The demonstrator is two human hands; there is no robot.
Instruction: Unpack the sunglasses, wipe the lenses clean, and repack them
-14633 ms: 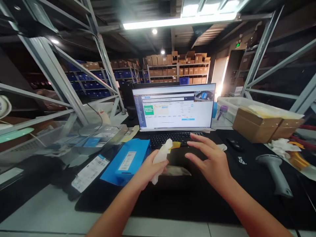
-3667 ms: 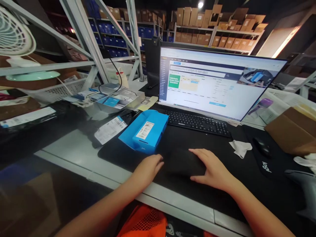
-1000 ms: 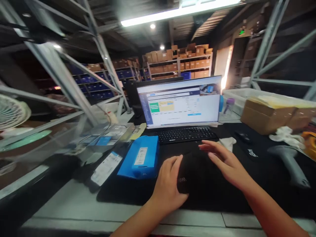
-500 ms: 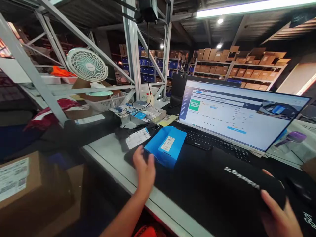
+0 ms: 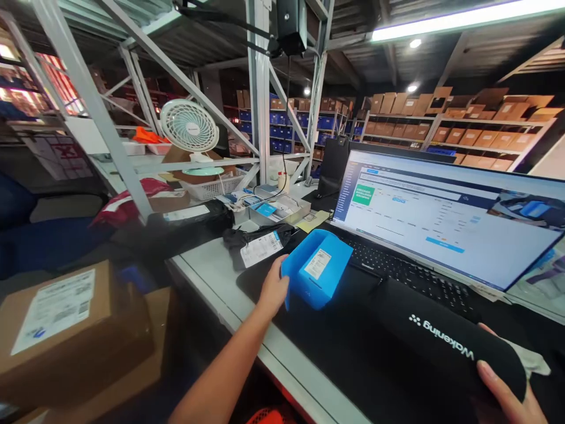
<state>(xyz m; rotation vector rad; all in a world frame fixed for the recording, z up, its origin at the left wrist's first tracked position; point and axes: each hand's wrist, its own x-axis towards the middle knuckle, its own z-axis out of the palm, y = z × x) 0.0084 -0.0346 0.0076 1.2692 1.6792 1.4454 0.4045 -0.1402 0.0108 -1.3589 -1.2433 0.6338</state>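
My left hand [image 5: 274,287] is closed on the raised edge of an open blue box [image 5: 329,285], at the box's left side. The box has a white label on it and rests on the black desk mat [image 5: 353,347]. On the right, my right hand [image 5: 507,391] grips the end of a long black case-like item [image 5: 441,321] with white "Wakening" lettering, upside down to me. A whitish piece [image 5: 527,356] sticks out beside its end. What the item contains is hidden.
A monitor [image 5: 432,218] and black keyboard [image 5: 375,256] stand behind the box. A black labelled parcel [image 5: 260,244] lies left of it. Further left are a brown carton [image 5: 106,347], a fan [image 5: 189,126] and metal frame posts. An open tray [image 5: 282,209] holds small items.
My left hand has gone from open beside the blue box to gripping its edge. The box looks slightly tilted. My right hand still holds the black item. The view has shifted left.
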